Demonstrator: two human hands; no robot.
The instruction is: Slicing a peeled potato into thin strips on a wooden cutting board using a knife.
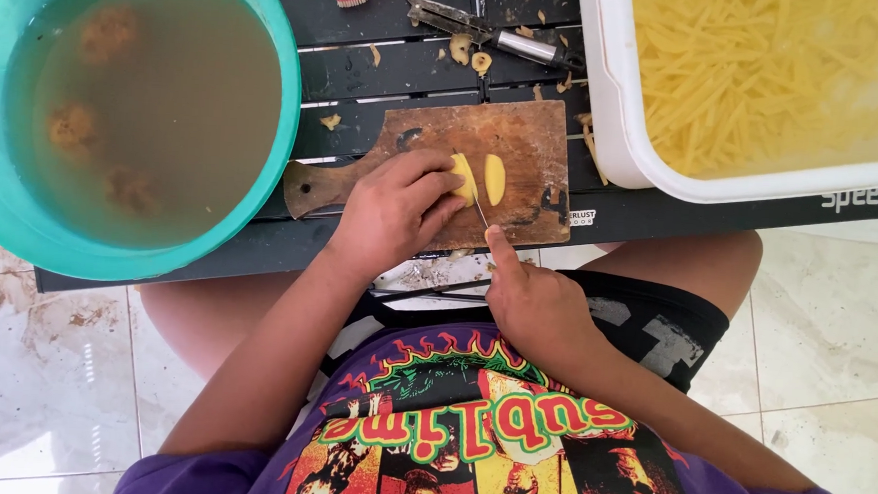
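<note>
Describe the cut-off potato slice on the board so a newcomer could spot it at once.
Start at the brown wooden cutting board on the dark slatted table, between the teal basin and the white tub. The potato slice lies flat there, a pale yellow oval, apart from the potato piece under the left hand.

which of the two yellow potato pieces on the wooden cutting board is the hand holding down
The left yellow potato piece, under the left hand's fingers; the oval slice beside it lies free.
</note>
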